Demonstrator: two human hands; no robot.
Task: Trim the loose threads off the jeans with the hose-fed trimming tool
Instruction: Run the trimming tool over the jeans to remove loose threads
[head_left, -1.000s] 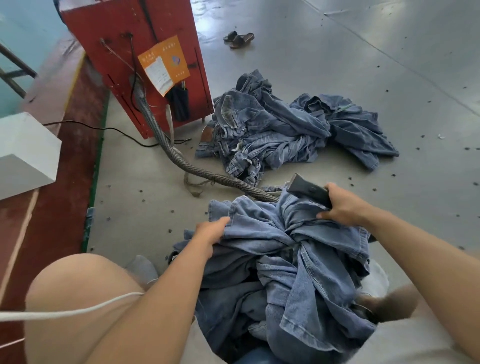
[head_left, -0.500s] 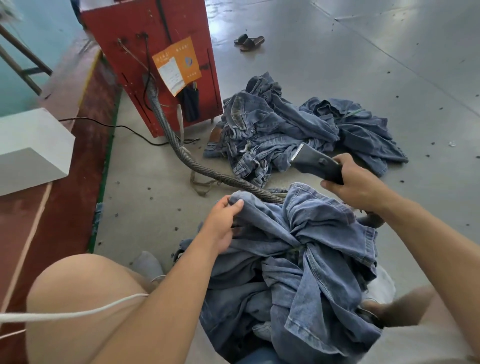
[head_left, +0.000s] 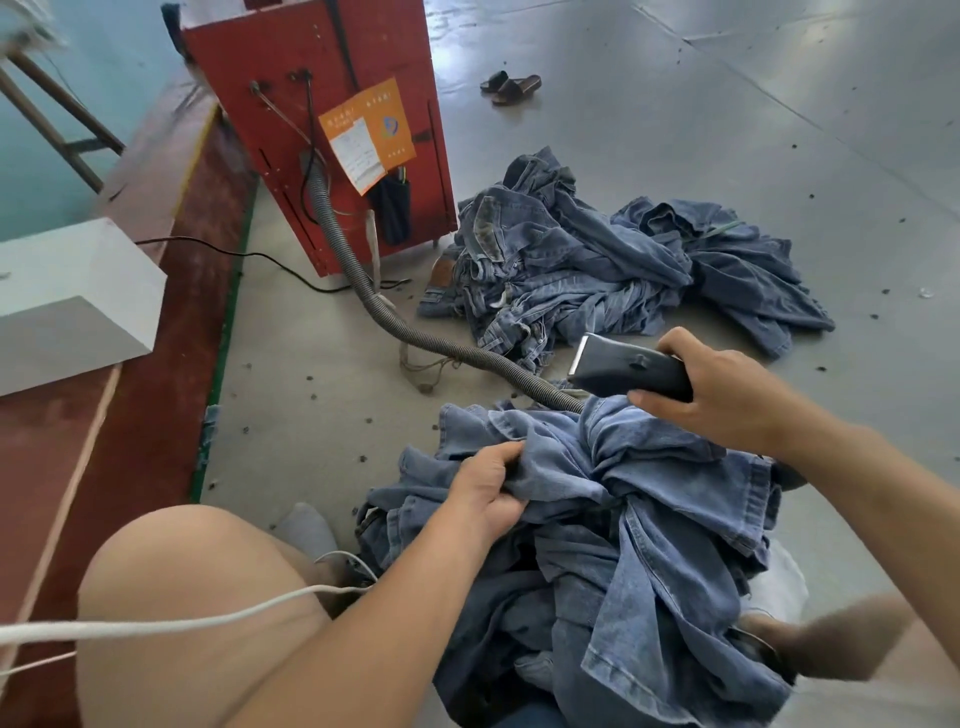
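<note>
Gripping left: left hand (head_left: 485, 496) fingers bunch the jeans (head_left: 623, 519) at 6 o'clock.
Right: right hand (head_left: 722, 395) fingers wrap the trimming tool (head_left: 628, 366), lifted clear above the denim.

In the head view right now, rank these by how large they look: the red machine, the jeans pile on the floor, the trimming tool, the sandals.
1. red machine and jeans pile: look alike, not ranked
2. trimming tool, nearer the camera
3. sandals, farthest away

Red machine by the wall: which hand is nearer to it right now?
Left. The left hand grips the jeans on the lap, on the side toward the red machine. The right hand holds the trimming tool farther off to the right.
</note>
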